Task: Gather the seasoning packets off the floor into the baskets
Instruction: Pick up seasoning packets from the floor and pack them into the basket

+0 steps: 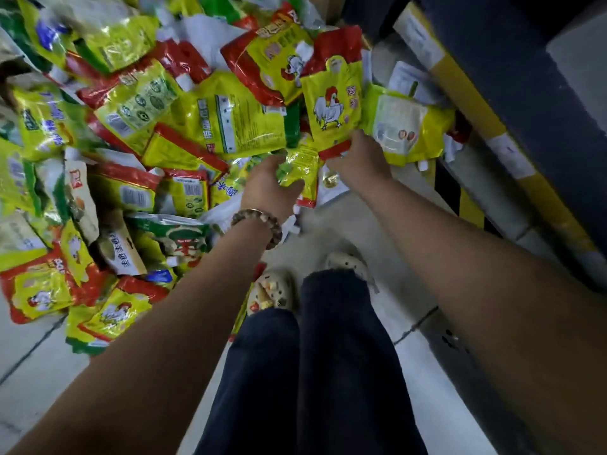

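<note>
Yellow packets [230, 123] heap at ten o'clock. Left hand [267, 188] clutches a crumpled packet [300, 167]; right hand [361, 162] pinches the rooster packet [331, 106] at twelve o'clock.

Pale tiled floor [39, 372], yellow-edged ledge [466, 83]

Light is dim and yellowish, falling from above — it glares in white streaks off the glossy seasoning packets [230, 119] in the upper left of the frame. The upper right corner sinks into deep shadow. Blur softens the top and left edges — straight lines bow near the borders.
</note>
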{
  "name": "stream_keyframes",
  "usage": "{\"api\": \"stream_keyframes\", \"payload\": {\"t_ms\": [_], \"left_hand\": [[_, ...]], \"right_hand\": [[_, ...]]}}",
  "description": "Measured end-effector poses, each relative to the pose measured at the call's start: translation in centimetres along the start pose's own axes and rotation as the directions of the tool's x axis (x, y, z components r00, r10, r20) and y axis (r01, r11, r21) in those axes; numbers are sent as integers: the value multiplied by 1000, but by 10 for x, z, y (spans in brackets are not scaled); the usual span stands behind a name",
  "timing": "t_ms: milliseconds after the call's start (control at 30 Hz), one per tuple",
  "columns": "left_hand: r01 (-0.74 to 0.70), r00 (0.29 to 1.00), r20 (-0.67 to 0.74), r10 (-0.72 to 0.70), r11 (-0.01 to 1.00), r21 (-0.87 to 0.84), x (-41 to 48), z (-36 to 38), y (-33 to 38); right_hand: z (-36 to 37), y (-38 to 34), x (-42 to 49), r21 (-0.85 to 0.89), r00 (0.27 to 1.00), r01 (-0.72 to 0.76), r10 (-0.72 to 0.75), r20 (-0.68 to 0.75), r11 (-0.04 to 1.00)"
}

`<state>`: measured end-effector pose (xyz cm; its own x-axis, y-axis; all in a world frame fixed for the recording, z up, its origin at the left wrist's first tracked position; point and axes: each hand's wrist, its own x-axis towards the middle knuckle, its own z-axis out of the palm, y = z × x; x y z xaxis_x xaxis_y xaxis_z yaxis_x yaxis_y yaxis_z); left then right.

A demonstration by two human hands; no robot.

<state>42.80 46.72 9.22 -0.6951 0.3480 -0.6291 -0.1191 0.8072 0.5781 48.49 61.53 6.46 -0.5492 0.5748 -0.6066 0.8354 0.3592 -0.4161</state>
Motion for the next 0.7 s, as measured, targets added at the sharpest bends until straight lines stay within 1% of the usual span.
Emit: {"api": "stream_keyframes", "payload": {"t_ms": [67, 133, 200, 267, 333, 400, 433, 500, 533, 600, 667, 700], "left_hand": [[37, 999, -2, -37, 998, -57, 26, 14, -11], [57, 998, -15, -59, 994, -90, 47, 25, -17], [78, 996, -22, -83, 985, -151, 65, 33, -21], [129, 991, 6, -131, 966, -225, 80, 39, -26], [154, 988, 22, -154, 947, -281, 88, 40, -25], [168, 986, 49, -162, 914, -369, 92, 37, -18], [193, 981, 82, -174, 884, -426, 90, 34, -12], [298, 953, 222, -208, 786, -543, 85, 25, 2], [362, 927, 311, -211, 725, -586, 83, 21, 9], [465, 870, 451, -200, 640, -612, 79, 12, 25], [528, 833, 523, -182, 546, -651, 76, 7, 38], [551, 820, 544, -177, 503, -666, 71, 5, 45]], "right_hand": [[27, 1, 27, -171, 998, 63, -57, 37, 983], [47, 6, 47, -324, 994, 110, -96, 59, 940], [60, 14, 62, -414, 987, 154, -157, 26, 897], [66, 26, 72, -453, 971, 196, -237, -37, 870], [66, 34, 78, -419, 933, 270, -344, -110, 867], [59, 36, 80, -289, 865, 369, -440, -241, 884], [54, 33, 78, -214, 829, 398, -449, -333, 892], [41, 27, 66, -88, 743, 442, -419, -522, 893], [35, 24, 56, -77, 695, 470, -422, -582, 879], [30, 22, 32, -148, 609, 542, -509, -608, 827], [34, 20, 3, -211, 563, 618, -614, -553, 757], [37, 19, -11, -223, 552, 649, -652, -520, 728]]}}
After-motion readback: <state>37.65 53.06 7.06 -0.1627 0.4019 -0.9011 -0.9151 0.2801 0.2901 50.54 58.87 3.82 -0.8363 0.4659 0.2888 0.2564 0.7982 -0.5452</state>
